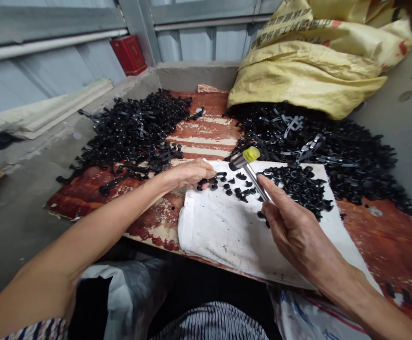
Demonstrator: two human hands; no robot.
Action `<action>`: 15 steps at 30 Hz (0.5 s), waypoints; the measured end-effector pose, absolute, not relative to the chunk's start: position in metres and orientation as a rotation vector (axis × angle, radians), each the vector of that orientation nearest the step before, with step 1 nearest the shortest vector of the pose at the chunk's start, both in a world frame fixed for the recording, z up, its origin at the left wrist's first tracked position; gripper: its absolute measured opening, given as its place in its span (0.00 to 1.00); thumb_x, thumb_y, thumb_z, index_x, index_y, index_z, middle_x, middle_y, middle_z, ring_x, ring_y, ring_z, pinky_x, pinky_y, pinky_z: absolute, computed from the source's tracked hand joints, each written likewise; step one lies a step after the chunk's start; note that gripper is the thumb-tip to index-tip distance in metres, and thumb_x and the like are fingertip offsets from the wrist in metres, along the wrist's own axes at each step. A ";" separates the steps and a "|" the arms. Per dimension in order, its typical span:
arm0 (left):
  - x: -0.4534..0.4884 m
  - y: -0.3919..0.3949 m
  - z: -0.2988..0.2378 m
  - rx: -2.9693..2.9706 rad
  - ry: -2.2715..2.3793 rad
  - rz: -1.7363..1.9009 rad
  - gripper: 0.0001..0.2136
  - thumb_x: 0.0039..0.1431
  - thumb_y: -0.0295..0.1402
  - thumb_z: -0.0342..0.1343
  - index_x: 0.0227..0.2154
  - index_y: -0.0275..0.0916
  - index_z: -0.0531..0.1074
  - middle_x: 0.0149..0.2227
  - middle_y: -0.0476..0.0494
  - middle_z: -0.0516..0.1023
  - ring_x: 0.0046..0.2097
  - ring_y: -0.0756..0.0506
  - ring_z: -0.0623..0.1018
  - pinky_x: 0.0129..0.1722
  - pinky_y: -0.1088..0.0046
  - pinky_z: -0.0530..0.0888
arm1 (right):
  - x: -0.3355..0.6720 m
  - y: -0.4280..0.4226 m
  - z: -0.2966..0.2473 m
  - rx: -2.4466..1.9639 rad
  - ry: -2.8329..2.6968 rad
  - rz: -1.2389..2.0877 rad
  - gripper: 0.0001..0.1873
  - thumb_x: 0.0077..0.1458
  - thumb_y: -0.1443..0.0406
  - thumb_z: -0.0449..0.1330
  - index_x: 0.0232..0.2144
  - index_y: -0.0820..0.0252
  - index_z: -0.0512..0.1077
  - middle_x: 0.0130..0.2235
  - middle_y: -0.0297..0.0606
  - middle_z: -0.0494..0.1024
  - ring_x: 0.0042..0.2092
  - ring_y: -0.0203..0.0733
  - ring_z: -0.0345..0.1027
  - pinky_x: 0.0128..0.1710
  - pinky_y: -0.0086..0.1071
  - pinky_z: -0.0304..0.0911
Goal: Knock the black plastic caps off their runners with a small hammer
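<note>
My right hand [290,226] grips the thin metal handle of a small hammer [245,158] with a yellow-tipped head, held up over a white cloth [227,231]. My left hand [191,172] rests at the cloth's upper left edge, its fingers closed on a small black plastic strip [207,181]. Several loose black plastic pieces [239,189] lie scattered on the cloth between my hands. A denser heap of small black pieces [298,186] sits on the cloth just right of the hammer.
The cloth lies on a worn red board [386,241]. A big pile of black strips [135,130] lies at the left, another pile [336,141] at the right under a yellow sack [308,71]. A red box [128,54] stands at the back wall.
</note>
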State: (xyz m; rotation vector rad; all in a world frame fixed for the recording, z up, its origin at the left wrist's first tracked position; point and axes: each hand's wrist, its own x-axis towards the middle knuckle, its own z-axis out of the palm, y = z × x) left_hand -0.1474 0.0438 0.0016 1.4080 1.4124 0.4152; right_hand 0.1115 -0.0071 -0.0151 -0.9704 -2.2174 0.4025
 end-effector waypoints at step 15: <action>-0.154 0.050 0.001 1.371 1.320 0.396 0.13 0.55 0.33 0.55 0.17 0.37 0.66 0.16 0.51 0.67 0.13 0.57 0.56 0.12 0.81 0.50 | 0.099 0.003 -0.016 -0.940 -2.268 0.176 0.34 0.59 0.74 0.48 0.67 0.57 0.55 0.41 0.46 0.80 0.33 0.45 0.74 0.35 0.39 0.74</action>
